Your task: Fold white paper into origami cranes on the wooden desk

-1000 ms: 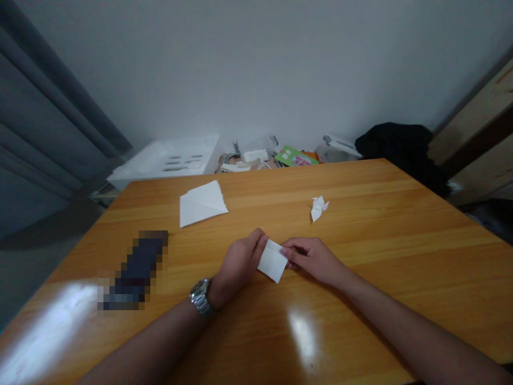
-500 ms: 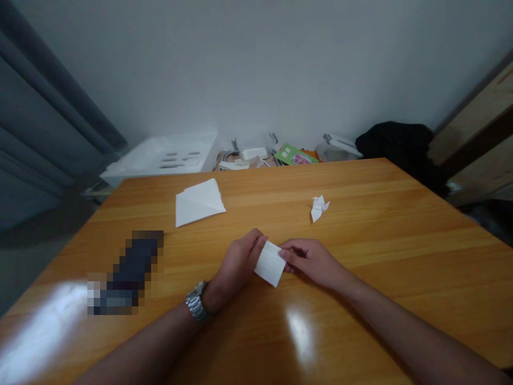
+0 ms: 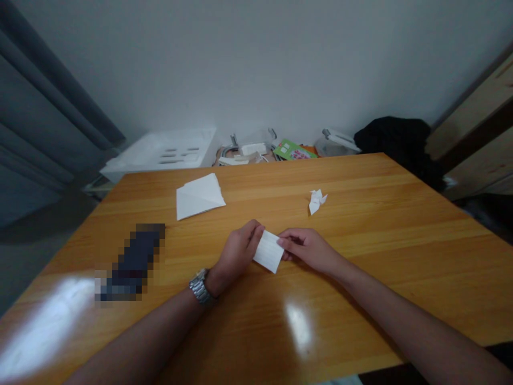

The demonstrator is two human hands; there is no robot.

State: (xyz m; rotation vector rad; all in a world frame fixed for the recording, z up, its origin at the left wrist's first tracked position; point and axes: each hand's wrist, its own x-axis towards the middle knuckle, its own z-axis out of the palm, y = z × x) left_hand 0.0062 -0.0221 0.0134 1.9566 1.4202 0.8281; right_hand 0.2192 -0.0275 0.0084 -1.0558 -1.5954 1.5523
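Note:
A small, squarish piece of white paper (image 3: 269,252) with faint lines is held between my two hands above the wooden table. My left hand (image 3: 240,247), with a metal watch on the wrist, grips its left edge between thumb and fingers. At the upper right edge, my right hand (image 3: 306,248) pinches the sheet, thumb on top and fingertips partly hidden beneath. Beyond the right hand lies a small folded white paper figure (image 3: 317,201). Several white sheets (image 3: 200,197) lie stacked toward the back left.
On the left of the wooden table (image 3: 360,214) is a dark, pixelated object (image 3: 136,262). Behind the far edge are a white foam box (image 3: 160,149), a green booklet (image 3: 294,151), assorted clutter and a black cloth (image 3: 393,139). A grey curtain (image 3: 48,107) hangs at left.
The whole scene has shifted slightly upward as the head camera tilted, and the table's near edge now shows at lower right. Both hands keep their hold on the paper, nearly unchanged.

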